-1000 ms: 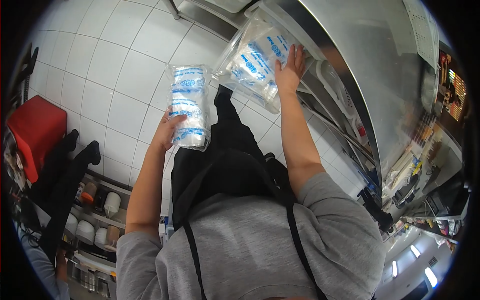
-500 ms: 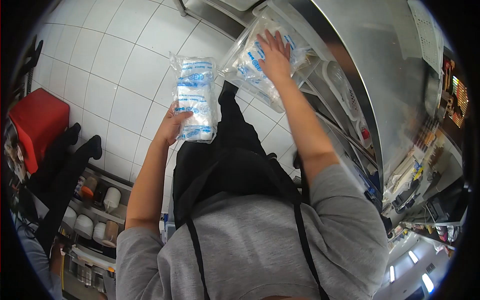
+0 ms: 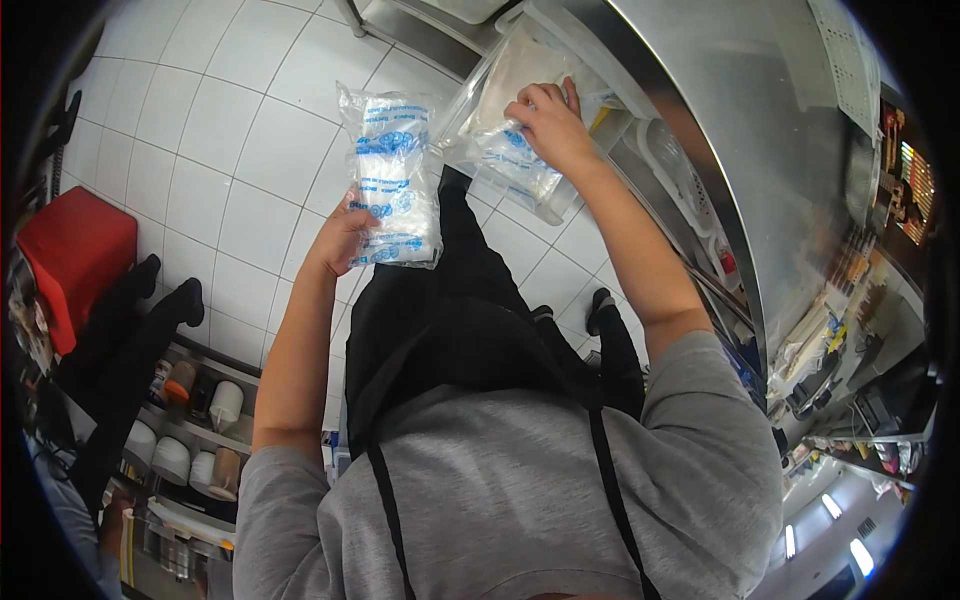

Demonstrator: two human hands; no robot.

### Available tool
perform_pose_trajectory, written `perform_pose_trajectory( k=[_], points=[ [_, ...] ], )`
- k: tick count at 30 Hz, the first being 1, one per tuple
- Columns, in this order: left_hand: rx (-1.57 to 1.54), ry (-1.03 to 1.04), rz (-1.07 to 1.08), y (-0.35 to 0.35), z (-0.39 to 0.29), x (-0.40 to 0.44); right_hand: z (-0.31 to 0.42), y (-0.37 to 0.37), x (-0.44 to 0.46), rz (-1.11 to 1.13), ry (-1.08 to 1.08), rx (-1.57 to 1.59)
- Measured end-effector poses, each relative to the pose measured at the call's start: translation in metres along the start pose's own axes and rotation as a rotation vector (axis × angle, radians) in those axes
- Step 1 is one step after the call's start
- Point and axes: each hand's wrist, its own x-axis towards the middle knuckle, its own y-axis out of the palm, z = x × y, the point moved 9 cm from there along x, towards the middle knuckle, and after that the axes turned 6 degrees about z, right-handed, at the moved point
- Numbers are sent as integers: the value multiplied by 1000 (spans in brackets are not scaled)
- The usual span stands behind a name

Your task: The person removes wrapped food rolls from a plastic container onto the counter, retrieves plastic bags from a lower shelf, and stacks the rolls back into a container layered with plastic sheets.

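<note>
My left hand [image 3: 345, 236] is closed round the lower left side of a clear plastic packet [image 3: 395, 165] of white, blue-printed contents. It is held above the tiled floor, thumb on top. My right hand [image 3: 556, 125] is inside a clear plastic bin [image 3: 548, 208], with its fingers curled on another blue-printed plastic packet [image 3: 510, 155]. Part of that packet lies under the hand, and the fingertips are partly hidden. Beyond the fingers, a pale beige surface [image 3: 525, 70] shows in the bin.
To the right of the bin runs a steel counter [image 3: 740, 100], with white plastic containers [image 3: 672, 165] on a shelf beneath. A red box [image 3: 78, 262] stands at the left, near another person's legs [image 3: 135, 350]. Below are shelves with several white containers [image 3: 170, 456].
My right hand has gone from lying spread flat on the packet to curled fingers. The packet in the bin has shifted or folded toward me, uncovering the beige surface. My left hand has risen slightly.
</note>
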Motion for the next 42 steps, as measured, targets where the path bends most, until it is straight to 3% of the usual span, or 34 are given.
perform_pose_trajectory(
  k=[1,3,8,10,12,14,15,16,18,20,24,26,29,31,34,36,37,38,40,42],
  points=[
    [10,-15,-22,-1,1,-2,-1,7,3,1,1,3],
    [1,-6,-11,2,2,-1,5,11,12,-253,-109,-3],
    [69,30,-13,-4,-6,-2,25,29,23,-385,-94,97],
    [65,40,-24,-6,-9,-6,26,-4,-17,-648,28,548],
    [76,30,-32,-20,-4,-13,61,28,-54,-447,-4,842],
    [15,22,-91,-33,-2,-21,85,125,-86,91,319,1424],
    [30,35,-78,-37,-2,-23,95,131,-107,276,663,1813],
    [37,41,-114,-45,0,-27,83,134,-103,252,651,1819],
    [60,38,-196,-54,1,-38,59,159,-95,-53,820,2556],
    [103,28,-191,-51,-1,-48,57,140,-89,-144,695,2610],
    [223,38,-277,-46,-8,-56,2,121,-61,-197,651,2657],
    [287,16,-267,-27,-17,-59,-33,113,-41,-91,751,2520],
    [343,4,-229,3,-30,-59,-88,95,-8,-268,710,2359],
    [402,-7,-177,25,-39,-55,-124,97,1,-354,682,2133],
    [741,-56,-46,61,-63,-50,-135,116,-1,-198,570,1376],
    [573,-155,7,49,-62,-30,-98,123,-8,-20,357,964],
    [857,-17,192,87,-81,-33,-60,78,-59,104,216,1372],
    [890,-19,232,114,-86,-38,-29,73,-89,380,250,1373],
    [626,-34,313,165,-100,-45,20,59,-132,482,44,1522],
    [689,-72,423,212,-113,-48,44,21,-173,360,82,1725]
  ],
)
